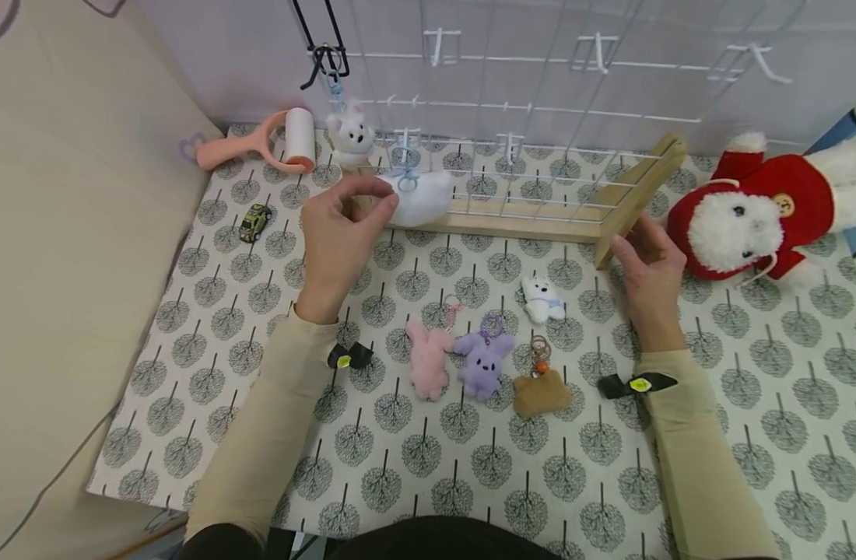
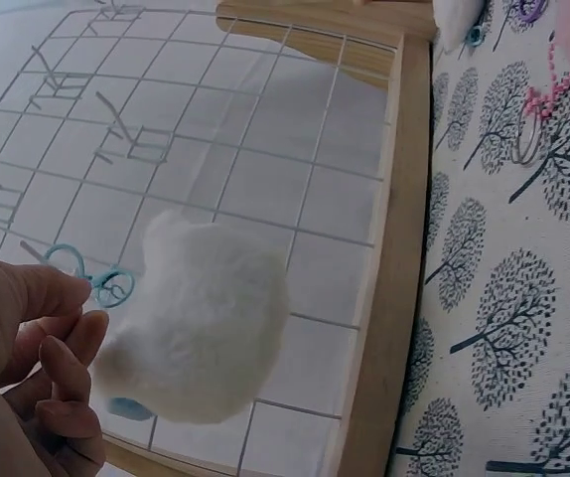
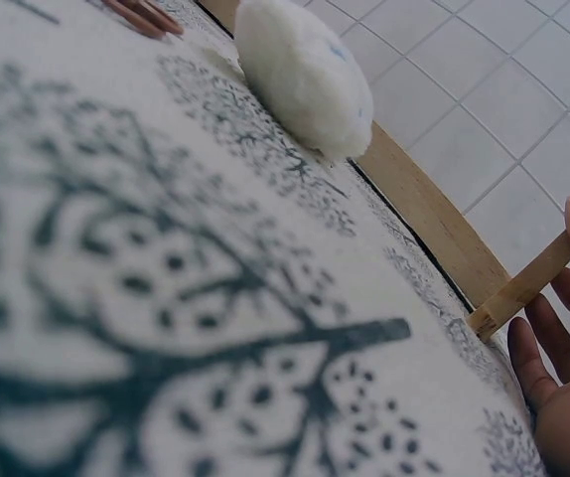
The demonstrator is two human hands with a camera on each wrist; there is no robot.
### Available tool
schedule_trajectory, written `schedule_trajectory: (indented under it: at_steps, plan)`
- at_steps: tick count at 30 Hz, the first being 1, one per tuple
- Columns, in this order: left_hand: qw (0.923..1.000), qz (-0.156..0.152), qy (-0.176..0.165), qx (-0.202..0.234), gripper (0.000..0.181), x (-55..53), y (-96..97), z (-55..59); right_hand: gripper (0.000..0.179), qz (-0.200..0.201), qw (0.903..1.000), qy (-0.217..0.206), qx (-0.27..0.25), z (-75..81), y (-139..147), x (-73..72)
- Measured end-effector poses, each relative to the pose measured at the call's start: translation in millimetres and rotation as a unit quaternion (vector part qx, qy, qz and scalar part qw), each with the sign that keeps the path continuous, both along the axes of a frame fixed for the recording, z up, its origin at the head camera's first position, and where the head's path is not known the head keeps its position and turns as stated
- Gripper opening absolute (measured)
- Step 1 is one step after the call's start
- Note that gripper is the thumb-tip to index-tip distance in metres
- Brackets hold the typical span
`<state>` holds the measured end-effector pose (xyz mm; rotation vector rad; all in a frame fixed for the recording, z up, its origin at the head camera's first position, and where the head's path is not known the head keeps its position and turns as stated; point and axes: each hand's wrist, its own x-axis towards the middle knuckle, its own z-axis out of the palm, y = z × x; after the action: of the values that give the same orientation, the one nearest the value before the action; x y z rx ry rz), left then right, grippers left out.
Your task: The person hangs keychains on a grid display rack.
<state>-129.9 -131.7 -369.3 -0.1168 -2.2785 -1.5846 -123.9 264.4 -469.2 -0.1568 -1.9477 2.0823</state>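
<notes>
My left hand [image 1: 347, 229] is at the lower left of a white wire grid rack. In the left wrist view, its thumb and fingers pinch the light blue ring [image 2: 114, 286] of a fluffy white plush keychain [image 2: 206, 318]. A small white hook lies close by the ring; whether the ring is round it I cannot tell. At the rack's right end, my right hand [image 1: 652, 272] grips the foot of the wooden stand [image 1: 627, 214], thumb on one side and fingers on the other. A white bear keychain [image 1: 352, 138] hangs from a black hook [image 1: 324, 58].
On the tree-patterned cloth lie pink [image 1: 429, 362], purple [image 1: 484, 365], brown [image 1: 542, 393] and small white plush keychains [image 1: 542, 299]. A lint roller [image 1: 260, 144] and toy car [image 1: 255, 223] are at left. A red-clothed white plush [image 1: 750, 210] lies at right.
</notes>
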Motion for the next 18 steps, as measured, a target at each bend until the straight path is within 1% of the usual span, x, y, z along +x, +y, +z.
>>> schedule_trajectory:
  at_steps: [4,6,8,11,14,18]
  plan:
    - [0.9998,-0.018,-0.001,-0.006,0.008,7.0,1.9,-11.5,0.049,0.002,0.9998,0.0,0.017,0.3,1,1.4]
    - [0.9992,-0.04,-0.001,-0.001,0.01,10.7,2.7,-18.5,0.049,0.004,0.9997,0.005,0.023,-0.3,1,1.6]
    - [0.9977,-0.068,-0.004,0.007,0.012,14.3,4.0,-26.8,0.048,0.004,0.9996,0.009,0.027,-0.5,1,1.8]
    - [0.9942,-0.107,-0.012,0.005,0.017,18.9,7.0,-38.0,0.048,0.006,0.9993,0.015,0.033,-0.3,1,1.1]
    - [0.9909,-0.132,-0.026,-0.001,0.021,21.5,10.5,-49.0,0.049,0.006,0.9989,0.01,0.046,0.3,2,0.7]
    - [0.987,-0.151,-0.051,-0.015,0.023,21.9,15.6,-60.2,0.049,0.006,0.9985,-0.002,0.055,0.5,2,1.5]
